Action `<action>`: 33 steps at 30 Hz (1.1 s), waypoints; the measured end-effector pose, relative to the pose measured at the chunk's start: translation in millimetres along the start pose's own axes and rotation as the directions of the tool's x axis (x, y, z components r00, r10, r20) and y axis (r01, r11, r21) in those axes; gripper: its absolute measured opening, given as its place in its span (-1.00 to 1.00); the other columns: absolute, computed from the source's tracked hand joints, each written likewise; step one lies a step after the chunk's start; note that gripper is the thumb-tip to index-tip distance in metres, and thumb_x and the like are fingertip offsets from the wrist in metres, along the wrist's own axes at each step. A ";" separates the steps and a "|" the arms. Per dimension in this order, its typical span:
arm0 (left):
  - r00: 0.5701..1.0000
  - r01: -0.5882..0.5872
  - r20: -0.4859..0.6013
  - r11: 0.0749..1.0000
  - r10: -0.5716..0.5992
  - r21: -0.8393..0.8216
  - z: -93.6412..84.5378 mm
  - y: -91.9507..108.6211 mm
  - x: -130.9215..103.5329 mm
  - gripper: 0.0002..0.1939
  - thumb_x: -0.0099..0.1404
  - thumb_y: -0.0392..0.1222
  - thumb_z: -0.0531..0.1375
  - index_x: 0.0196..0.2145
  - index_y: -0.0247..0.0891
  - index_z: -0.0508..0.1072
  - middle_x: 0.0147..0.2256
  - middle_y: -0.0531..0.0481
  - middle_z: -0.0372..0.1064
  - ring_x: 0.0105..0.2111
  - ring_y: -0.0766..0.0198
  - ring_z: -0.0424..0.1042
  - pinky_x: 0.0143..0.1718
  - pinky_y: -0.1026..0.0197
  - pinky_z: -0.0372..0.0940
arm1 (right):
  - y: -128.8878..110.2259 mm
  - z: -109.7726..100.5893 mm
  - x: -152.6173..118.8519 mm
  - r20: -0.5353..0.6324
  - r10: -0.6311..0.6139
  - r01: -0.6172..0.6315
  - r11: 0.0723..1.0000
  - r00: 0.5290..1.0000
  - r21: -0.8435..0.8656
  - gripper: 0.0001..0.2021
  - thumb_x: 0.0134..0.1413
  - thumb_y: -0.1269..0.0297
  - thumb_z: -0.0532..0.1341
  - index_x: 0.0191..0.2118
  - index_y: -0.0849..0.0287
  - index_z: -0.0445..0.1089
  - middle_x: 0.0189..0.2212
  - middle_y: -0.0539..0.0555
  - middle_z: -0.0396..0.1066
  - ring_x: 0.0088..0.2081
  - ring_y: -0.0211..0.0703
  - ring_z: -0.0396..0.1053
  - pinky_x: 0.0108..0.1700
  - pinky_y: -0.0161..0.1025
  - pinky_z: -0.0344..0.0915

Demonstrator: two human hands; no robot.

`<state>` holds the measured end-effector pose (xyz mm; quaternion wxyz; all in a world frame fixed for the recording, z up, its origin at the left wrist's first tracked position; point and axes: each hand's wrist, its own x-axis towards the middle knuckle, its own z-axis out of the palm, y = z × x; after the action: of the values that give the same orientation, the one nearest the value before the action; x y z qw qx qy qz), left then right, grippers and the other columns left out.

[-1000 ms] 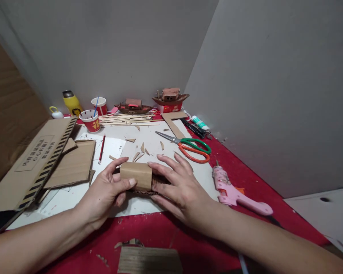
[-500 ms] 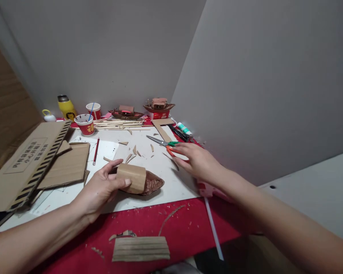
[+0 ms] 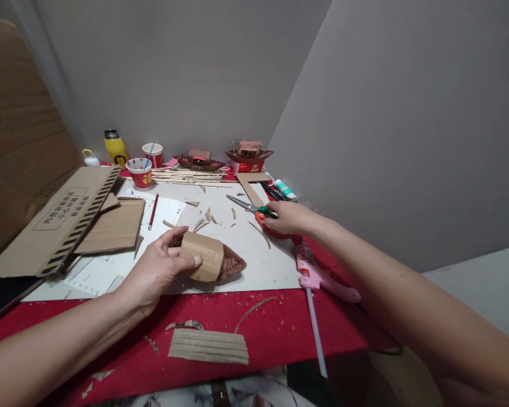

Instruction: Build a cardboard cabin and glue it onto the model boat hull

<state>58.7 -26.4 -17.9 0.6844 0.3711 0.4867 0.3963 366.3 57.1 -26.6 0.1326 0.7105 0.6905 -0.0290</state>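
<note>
My left hand [image 3: 161, 265] is closed round a small brown model boat [image 3: 233, 263], its thumb pressed on the curved cardboard cover [image 3: 204, 254] that sits over the hull. Part of the boat's left end is behind my fingers. To the right, my right hand [image 3: 289, 218] has its fingers round the orange and green handles of the scissors [image 3: 246, 207]. Their blades point left, low over the white board. Below the board, a ribbed cardboard piece [image 3: 208, 346] lies on the red cloth.
A pink glue gun [image 3: 311, 271] with a clear stick lies below my right forearm. Cardboard sheets [image 3: 110, 226], a pencil [image 3: 153, 210] and scraps lie leftward. Sticks [image 3: 186, 177], paper cups [image 3: 139, 175], a yellow bottle [image 3: 115, 148] and two finished-looking boats [image 3: 249, 152] line the back.
The view has shifted, so most things appear farther right and higher. My right hand has closed in around the scissors' handles. My left hand keeps its hold on the model boat.
</note>
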 end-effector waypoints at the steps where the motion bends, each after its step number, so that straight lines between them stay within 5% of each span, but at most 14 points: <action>1: 1.000 -0.005 -0.008 1.000 0.005 -0.003 1.1 0.4 -1.3 -0.12 -0.07 -0.41 0.43 0.20 -0.32 0.22 -0.45 -0.05 0.57 -0.51 0.28 0.52 -0.46 0.34 0.37 | 2.8 -0.7 2.9 0.030 0.020 -0.019 1.000 0.999 -0.004 -0.68 0.26 0.17 0.18 0.07 0.18 0.33 0.03 0.15 0.36 -0.06 -0.07 0.40 -0.05 -0.01 0.40; 8: 0.997 -0.050 -0.056 0.999 0.051 0.022 4.3 -0.6 -5.8 -0.15 -0.08 -0.38 0.45 0.16 -0.32 0.27 -0.42 -0.03 0.57 -0.52 0.33 0.50 -0.52 0.40 0.34 | 10.9 4.5 22.6 0.152 0.040 -0.043 0.999 0.988 0.011 -0.70 0.27 0.18 0.18 0.06 0.16 0.34 0.04 0.16 0.35 -0.05 -0.07 0.40 -0.04 -0.02 0.40; 15: 0.995 -0.092 -0.040 0.996 0.091 -0.014 5.0 -5.5 -11.9 -0.08 -0.08 -0.33 0.46 0.21 -0.32 0.20 -0.40 -0.05 0.57 -0.46 0.30 0.52 -0.43 0.36 0.40 | 8.2 -11.7 5.9 -0.039 0.069 -0.066 0.995 0.997 0.070 -0.69 0.27 0.12 0.16 0.00 0.20 0.37 -0.04 0.16 0.40 -0.10 -0.06 0.41 -0.09 -0.06 0.40; 21: 0.984 -0.164 -0.066 0.986 0.166 0.038 6.5 -13.9 -13.8 -0.17 -0.02 -0.30 0.42 0.19 -0.28 0.23 -0.39 0.00 0.53 -0.57 0.35 0.43 -0.69 0.42 0.28 | 8.3 -25.8 -74.5 -0.195 -0.024 0.073 0.967 0.981 0.245 -0.59 0.21 -0.12 0.01 -0.30 0.15 0.31 -0.38 0.06 0.40 -0.33 -0.09 0.38 -0.34 -0.24 0.28; 23: 0.982 -0.176 -0.065 0.984 0.177 0.024 8.0 -17.0 -13.5 -0.17 -0.01 -0.32 0.40 0.20 -0.28 0.20 -0.37 -0.02 0.53 -0.53 0.32 0.47 -0.63 0.38 0.36 | 2.6 -23.8 -112.0 -0.215 -0.169 0.256 0.832 0.962 0.491 -0.59 0.13 -0.18 0.05 -0.34 0.11 0.28 -0.44 0.04 0.38 -0.39 -0.09 0.36 -0.36 -0.22 0.29; 28: 0.966 -0.251 -0.052 0.967 0.253 0.033 9.6 -26.3 -8.9 -0.20 0.00 -0.35 0.39 0.18 -0.29 0.21 -0.38 0.00 0.53 -0.48 0.30 0.51 -0.49 0.33 0.45 | -27.2 -18.3 -190.2 -0.007 -0.340 0.271 0.740 0.941 0.616 -0.60 0.06 -0.21 0.10 -0.44 0.05 0.30 -0.51 0.03 0.38 -0.46 -0.08 0.36 -0.44 -0.23 0.32; 33: 0.950 -0.307 -0.034 0.949 0.310 0.067 9.4 -32.7 -3.5 -0.23 0.02 -0.38 0.36 0.18 -0.28 0.21 -0.34 -0.02 0.53 -0.44 0.28 0.53 -0.47 0.32 0.45 | -49.3 -13.6 -218.1 0.148 -0.334 0.186 0.783 0.931 0.594 -0.58 0.11 -0.19 0.07 -0.40 0.07 0.39 -0.51 0.05 0.46 -0.53 -0.13 0.36 -0.53 -0.26 0.29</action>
<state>72.9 -44.2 -43.5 0.5914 0.4544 0.4496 0.4916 305.9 -151.5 28.1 -0.0071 0.6053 0.7197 -0.3399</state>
